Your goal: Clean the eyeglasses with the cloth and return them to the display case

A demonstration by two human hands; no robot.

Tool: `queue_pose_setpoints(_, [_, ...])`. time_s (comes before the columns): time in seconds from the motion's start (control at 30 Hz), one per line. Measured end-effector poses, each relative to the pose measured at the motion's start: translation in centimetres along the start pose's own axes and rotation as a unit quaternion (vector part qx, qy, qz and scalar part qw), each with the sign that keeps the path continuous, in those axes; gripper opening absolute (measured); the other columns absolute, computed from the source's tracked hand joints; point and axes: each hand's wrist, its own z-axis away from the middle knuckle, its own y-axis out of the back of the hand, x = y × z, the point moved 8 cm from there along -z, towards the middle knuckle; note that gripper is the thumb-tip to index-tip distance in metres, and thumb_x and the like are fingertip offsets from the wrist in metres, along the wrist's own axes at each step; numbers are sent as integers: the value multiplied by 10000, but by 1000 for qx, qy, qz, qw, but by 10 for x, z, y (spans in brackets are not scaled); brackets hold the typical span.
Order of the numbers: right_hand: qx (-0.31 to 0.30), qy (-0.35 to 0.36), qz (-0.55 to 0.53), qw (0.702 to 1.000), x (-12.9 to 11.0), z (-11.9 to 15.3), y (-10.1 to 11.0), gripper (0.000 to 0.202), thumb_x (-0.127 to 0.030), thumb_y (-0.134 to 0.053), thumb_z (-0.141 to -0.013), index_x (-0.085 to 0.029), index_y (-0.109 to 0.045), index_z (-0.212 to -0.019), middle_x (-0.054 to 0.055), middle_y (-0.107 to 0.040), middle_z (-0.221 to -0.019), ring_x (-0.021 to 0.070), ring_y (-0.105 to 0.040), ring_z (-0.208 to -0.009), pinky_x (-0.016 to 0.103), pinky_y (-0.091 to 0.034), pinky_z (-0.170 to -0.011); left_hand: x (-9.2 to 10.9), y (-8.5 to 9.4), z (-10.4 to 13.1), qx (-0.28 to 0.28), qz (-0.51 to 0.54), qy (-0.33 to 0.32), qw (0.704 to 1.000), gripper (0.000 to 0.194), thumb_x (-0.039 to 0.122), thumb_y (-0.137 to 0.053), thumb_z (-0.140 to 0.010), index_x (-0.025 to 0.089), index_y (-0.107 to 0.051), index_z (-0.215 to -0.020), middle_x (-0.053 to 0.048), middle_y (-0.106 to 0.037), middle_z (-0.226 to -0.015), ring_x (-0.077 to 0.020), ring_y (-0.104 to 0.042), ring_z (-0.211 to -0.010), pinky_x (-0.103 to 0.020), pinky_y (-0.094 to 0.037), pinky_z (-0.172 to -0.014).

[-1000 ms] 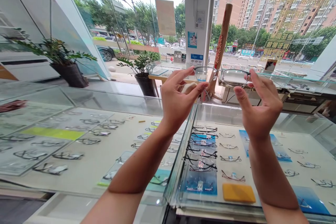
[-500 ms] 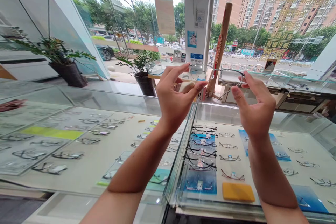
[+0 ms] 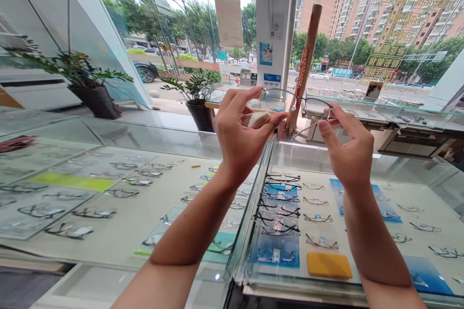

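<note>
A pair of thin-rimmed eyeglasses point(image 3: 300, 98) is held up in front of me, above the glass counter. My left hand point(image 3: 237, 137) grips its left end between thumb and fingers. Tucked in that same hand is a small pale beige item point(image 3: 258, 119), perhaps a folded cloth; its kind is unclear. At the other end, my right hand point(image 3: 351, 147) pinches the frame near the hinge with thumb and fingers. One thin temple slants down and left from there. The right end of the glasses sits lower than the left.
Below my arms, glass display cases point(image 3: 250, 246) hold rows of eyeglass frames point(image 3: 277, 210) on blue and white sheets. A yellow block point(image 3: 329, 265) lies in the right case. Potted plants point(image 3: 94, 99), a leaning wooden post point(image 3: 308, 53) and another counter point(image 3: 409, 113) stand beyond.
My right hand has shifted slightly left with its end of the glasses, which now dips lower and tilts the frame. The left hand has barely moved.
</note>
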Motion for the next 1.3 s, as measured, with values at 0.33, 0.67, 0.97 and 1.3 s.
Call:
queue_pose_setpoints(0.33, [-8, -21, -10, 1000, 8, 2, -4, 527, -516, -721, -1018, -156, -730, -1402, 134, -765, -1262, 234, -745, -1032, 469, -611, -991, 4, 2, 0, -3, 2, 2, 1000, 516, 485, -950, -825, 325, -762, -1278, -56, -724, -1144, -214, -667, -922, -348, -580, -704])
queue_pose_setpoints(0.67, [52, 39, 8, 998, -10, -2, 9, 462, -494, -738, -1014, -182, -760, -1353, 97, -749, -1132, 215, -705, -968, 437, -613, -966, -17, -8, -4, -60, 32, 81, 994, 510, 568, -947, -800, 260, -789, -1174, -65, -795, -1101, -214, -730, -956, -333, -596, -739])
queue_pose_setpoints(0.97, [65, 54, 48, 995, -17, -2, 13, 465, -540, -712, -1024, -238, -751, -1376, 92, -738, -1152, 241, -698, -1000, 455, -616, -988, -34, -16, -5, -89, 52, 92, 990, 509, 573, -964, -764, 253, -817, -1132, -83, -826, -1055, -198, -724, -820, -332, -580, -679])
queue_pose_setpoints(1.3, [61, 46, 32, 997, -16, -2, 12, 449, -512, -723, -1020, -246, -744, -1380, 94, -727, -1190, 248, -692, -1041, 480, -602, -1029, -35, -18, -4, -93, 51, 92, 990, 514, 601, -941, -789, 253, -806, -1143, -84, -819, -1070, -197, -715, -827, -331, -571, -675])
